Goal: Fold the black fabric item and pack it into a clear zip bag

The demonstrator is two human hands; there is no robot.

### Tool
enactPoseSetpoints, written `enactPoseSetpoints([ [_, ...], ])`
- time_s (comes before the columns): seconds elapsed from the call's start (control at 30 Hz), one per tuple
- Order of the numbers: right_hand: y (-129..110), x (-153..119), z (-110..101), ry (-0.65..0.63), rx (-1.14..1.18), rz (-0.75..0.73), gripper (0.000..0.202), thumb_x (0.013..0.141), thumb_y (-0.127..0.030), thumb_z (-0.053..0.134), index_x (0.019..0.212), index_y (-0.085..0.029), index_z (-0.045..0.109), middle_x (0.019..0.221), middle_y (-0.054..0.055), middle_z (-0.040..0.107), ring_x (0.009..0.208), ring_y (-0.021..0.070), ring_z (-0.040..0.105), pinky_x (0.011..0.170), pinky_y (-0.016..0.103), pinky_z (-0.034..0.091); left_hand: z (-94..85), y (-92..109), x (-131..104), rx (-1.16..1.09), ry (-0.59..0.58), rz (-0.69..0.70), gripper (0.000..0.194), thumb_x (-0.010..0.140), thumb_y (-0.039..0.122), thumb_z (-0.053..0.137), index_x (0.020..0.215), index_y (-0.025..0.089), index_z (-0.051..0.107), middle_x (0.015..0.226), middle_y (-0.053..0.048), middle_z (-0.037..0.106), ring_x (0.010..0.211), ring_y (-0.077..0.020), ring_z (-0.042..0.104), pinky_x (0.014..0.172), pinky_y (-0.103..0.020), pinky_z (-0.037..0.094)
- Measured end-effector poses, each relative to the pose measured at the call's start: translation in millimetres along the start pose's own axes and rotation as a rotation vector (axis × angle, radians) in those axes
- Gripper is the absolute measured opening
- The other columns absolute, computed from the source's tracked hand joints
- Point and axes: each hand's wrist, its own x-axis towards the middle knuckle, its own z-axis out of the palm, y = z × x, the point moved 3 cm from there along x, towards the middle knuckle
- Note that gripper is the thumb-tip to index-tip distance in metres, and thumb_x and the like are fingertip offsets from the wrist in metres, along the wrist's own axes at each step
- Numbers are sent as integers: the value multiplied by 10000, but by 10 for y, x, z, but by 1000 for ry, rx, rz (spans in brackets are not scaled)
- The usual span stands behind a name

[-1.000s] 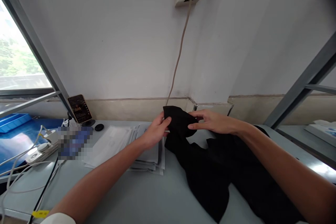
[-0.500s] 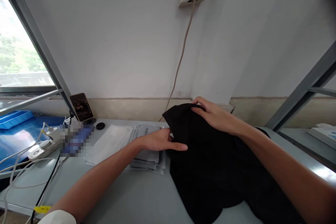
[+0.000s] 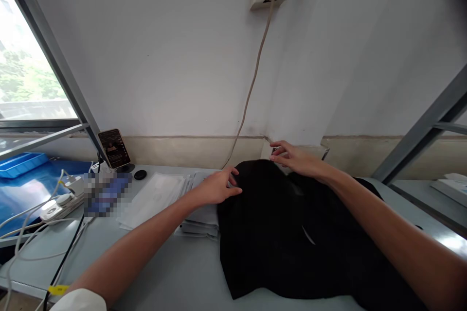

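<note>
Though papers (image 3: 156,199) unreadable, hands (image 3: 218,187) on cloth (image 3: 292,233)

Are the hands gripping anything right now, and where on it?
Both hands, left hand and right hand, touch the black garment at its far edge; a closed grip cannot be told.

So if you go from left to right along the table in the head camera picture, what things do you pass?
Blue tray → power strip → phone → small black disc → stack of papers → left hand → right hand, both hands on the black cloth.
</note>
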Motion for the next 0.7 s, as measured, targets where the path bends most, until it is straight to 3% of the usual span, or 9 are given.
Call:
enactPoseSetpoints([
  [0.07,83,-18,142,-13,-25,-41,648,920,-623,581,1437,-241,500,1323,148,687,1142,310,682,973,444,567,81,-34,-25,113,6,39,504,962,437,639,1401,225,510,1328,-92,653,1167,-260,615,910,-353,483],
  [0.17,128,-193,340,-107,-76,-140,483,936,-604,573,1279,-269,634,1297,91,712,1123,280,688,992,407,554,184,-52,-89,243,-27,94,444,1002,460,586,1363,205,548,1270,-107,677,1318,-309,499,980,-394,457],
  [0.23,136,-346,451,-159,-132,-196,422,929,-593,597,1192,-279,699,1268,69,728,1146,290,679,1032,420,527,201,-68,-116,298,-12,117,432,1024,479,549,1351,197,558,1269,-116,673,1323,-319,473,982,-407,449],
  [0.33,169,-518,580,-182,-218,-242,448,925,-593,613,1238,-287,713,1324,75,705,1237,326,637,1097,464,478,173,-128,-116,367,-31,127,419,988,497,620,1288,205,596,1298,-109,652,1283,-326,471,991,-410,429],
  [0.53,387,-538,694,-82,-341,-251,527,983,-600,452,1338,-268,655,1489,138,598,1379,384,528,1151,556,414,66,-256,-112,359,-130,87,558,883,597,745,1293,245,603,1248,-91,640,1251,-330,482,981,-384,419],
  [0.7,566,-495,738,2,-411,-209,586,968,-653,423,1355,-264,631,1437,170,621,1282,412,587,1063,591,472,89,-256,-145,313,-48,112,458,1004,636,540,1200,238,654,1125,-86,655,1175,-299,544,985,-387,419],
])
